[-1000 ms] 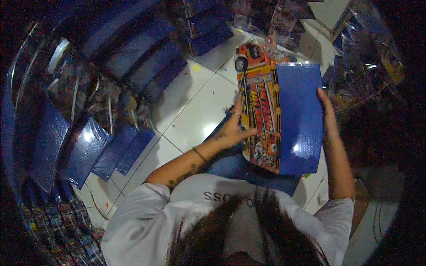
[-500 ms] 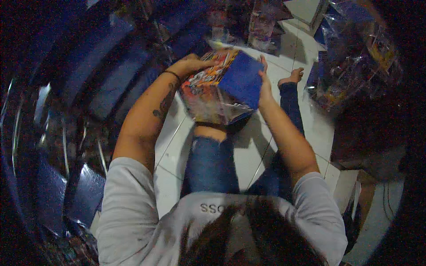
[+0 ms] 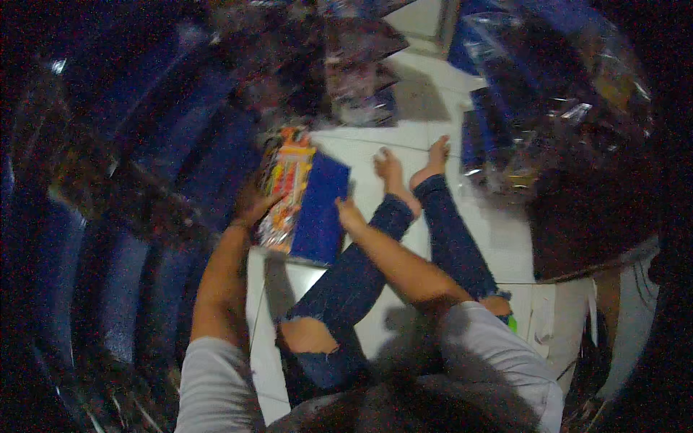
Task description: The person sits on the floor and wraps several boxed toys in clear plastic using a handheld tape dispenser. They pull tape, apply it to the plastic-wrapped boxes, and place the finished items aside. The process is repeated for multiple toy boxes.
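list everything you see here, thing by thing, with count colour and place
flat toy package: one, blue panel with an orange and yellow printed side, held up between both hands over the floor, left of centre
blue flat packs: many, exact count unclear, dark blue, overlapping in rows along the left
clear-wrapped bundles: several, glossy plastic with blue inside, upper right
wrapped packs: a few, dark, on the floor at top centre
tiled floor: white, middle of the picture
legs: two, in ripped blue jeans, stretched out, feet bare
shirt sleeve: white, lower edge
left hand: grip on the package's left edge
right hand: grip on the package's right edge
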Demonstrator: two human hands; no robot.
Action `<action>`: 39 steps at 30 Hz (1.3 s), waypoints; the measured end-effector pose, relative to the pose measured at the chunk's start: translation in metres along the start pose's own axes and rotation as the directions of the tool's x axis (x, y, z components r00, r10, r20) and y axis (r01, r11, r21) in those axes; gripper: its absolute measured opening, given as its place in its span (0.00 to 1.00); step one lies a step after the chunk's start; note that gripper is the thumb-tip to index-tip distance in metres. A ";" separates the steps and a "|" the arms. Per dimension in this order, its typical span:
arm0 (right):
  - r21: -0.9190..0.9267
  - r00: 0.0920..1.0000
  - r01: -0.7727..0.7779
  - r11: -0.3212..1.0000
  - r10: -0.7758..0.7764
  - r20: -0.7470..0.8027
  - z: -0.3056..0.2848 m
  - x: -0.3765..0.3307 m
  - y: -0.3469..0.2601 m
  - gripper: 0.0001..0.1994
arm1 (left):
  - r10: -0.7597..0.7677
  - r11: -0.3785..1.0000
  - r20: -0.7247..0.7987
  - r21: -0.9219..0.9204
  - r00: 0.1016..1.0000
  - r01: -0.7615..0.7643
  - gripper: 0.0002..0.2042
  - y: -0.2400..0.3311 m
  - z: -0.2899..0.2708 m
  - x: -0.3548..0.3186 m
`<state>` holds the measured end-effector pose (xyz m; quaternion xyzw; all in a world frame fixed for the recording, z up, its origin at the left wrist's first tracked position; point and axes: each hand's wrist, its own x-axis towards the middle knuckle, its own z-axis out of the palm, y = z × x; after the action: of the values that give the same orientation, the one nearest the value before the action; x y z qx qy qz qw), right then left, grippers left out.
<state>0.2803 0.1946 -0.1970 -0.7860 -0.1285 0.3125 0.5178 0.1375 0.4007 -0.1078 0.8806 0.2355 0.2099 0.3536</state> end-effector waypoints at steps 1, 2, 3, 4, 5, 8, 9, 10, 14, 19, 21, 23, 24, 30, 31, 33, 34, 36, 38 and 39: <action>-0.043 0.995 0.092 0.995 -0.093 -0.022 -0.014 -0.014 -0.005 0.31 | -0.032 0.998 -0.024 0.049 0.999 0.033 0.42 -0.001 0.000 -0.001; -0.108 0.992 0.115 0.987 -0.120 -0.037 -0.035 -0.038 -0.016 0.33 | -0.045 0.995 -0.045 0.090 0.998 0.049 0.42 0.001 -0.002 -0.004; 0.003 0.961 0.275 0.962 -0.274 -0.013 -0.069 -0.061 -0.032 0.34 | -0.062 0.989 -0.072 0.133 0.995 0.071 0.42 0.007 -0.002 -0.007; 0.090 0.935 0.340 0.936 -0.347 0.079 -0.111 -0.091 -0.053 0.36 | -0.111 0.978 -0.077 0.170 0.991 0.123 0.42 0.017 -0.001 -0.010; 0.131 0.832 0.555 0.822 -0.548 -0.088 -0.157 -0.121 -0.079 0.37 | -0.040 0.968 -0.130 0.240 0.991 0.070 0.42 0.031 0.000 -0.014; -0.294 0.361 0.781 0.551 -0.783 -0.507 -0.317 -0.202 -0.169 0.37 | 0.128 0.928 -0.201 0.369 0.971 -0.046 0.41 0.090 0.007 -0.044; -0.358 0.196 0.791 0.496 -0.759 -0.620 -0.366 -0.225 -0.200 0.36 | 0.218 0.921 -0.225 0.368 0.950 -0.124 0.41 0.115 0.009 -0.058; -0.263 0.195 0.846 0.464 -0.728 -0.658 -0.406 -0.236 -0.229 0.37 | 0.288 0.911 -0.239 0.368 0.928 -0.188 0.40 0.139 0.012 -0.073; 0.378 0.702 0.648 0.662 -0.327 -0.632 -0.496 -0.247 -0.318 0.48 | 0.372 0.928 -0.186 0.098 0.909 -0.360 0.40 0.220 0.014 -0.160; 0.396 0.578 0.756 0.521 -0.248 -0.777 -0.526 -0.214 -0.361 0.25 | 0.252 0.966 -0.210 0.001 0.945 -0.257 0.40 0.258 0.005 -0.248; 0.158 0.297 0.897 0.412 -0.299 -0.907 -0.544 -0.202 -0.377 0.17 | 0.189 0.980 -0.220 -0.025 0.957 -0.199 0.39 0.259 -0.005 -0.269; -0.102 0.042 0.951 0.291 -0.450 -0.892 -0.566 -0.196 -0.394 0.14 | 0.199 0.979 -0.271 0.008 0.942 -0.205 0.39 0.257 -0.018 -0.287; -0.254 -0.066 0.927 0.277 -0.547 -0.835 -0.579 -0.200 -0.404 0.13 | 0.200 0.979 -0.289 0.020 0.936 -0.203 0.38 0.254 -0.025 -0.296; -0.237 -0.184 0.971 -0.035 -0.743 -0.644 -0.600 -0.306 -0.408 0.11 | 0.152 0.963 -0.341 -0.160 0.928 -0.216 0.31 0.252 -0.042 -0.317; -0.186 -0.149 0.982 -0.038 -0.762 -0.630 -0.591 -0.335 -0.399 0.11 | 0.150 0.927 -0.321 -0.282 0.935 -0.246 0.30 0.258 -0.039 -0.308; -0.078 -0.067 0.997 -0.027 -0.810 -0.583 -0.565 -0.391 -0.378 0.11 | 0.192 0.764 -0.188 -0.587 0.963 -0.267 0.28 0.275 -0.024 -0.278; -0.008 -0.006 1.000 -0.001 -0.835 -0.551 -0.550 -0.416 -0.365 0.11 | 0.013 0.632 -0.005 -0.775 1.000 -0.011 0.25 0.287 -0.012 -0.262; 0.156 0.121 0.986 0.053 -0.874 -0.470 -0.519 -0.454 -0.336 0.11 | 0.062 0.440 0.301 -0.864 0.952 0.245 0.31 0.311 0.019 -0.226; 0.365 0.261 0.923 0.122 -0.896 -0.360 -0.492 -0.475 -0.304 0.11 | 0.307 0.355 0.549 -0.824 0.777 0.442 0.40 0.327 0.052 -0.206; 0.484 0.322 0.862 0.151 -0.901 -0.292 -0.478 -0.477 -0.289 0.11 | 0.405 0.317 0.640 -0.769 0.654 0.555 0.43 0.331 0.066 -0.201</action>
<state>0.2456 -0.2829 0.3604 -0.3582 -0.4796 -0.0005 0.8010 0.1000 0.0410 0.0465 0.4837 -0.0558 -0.0988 0.8678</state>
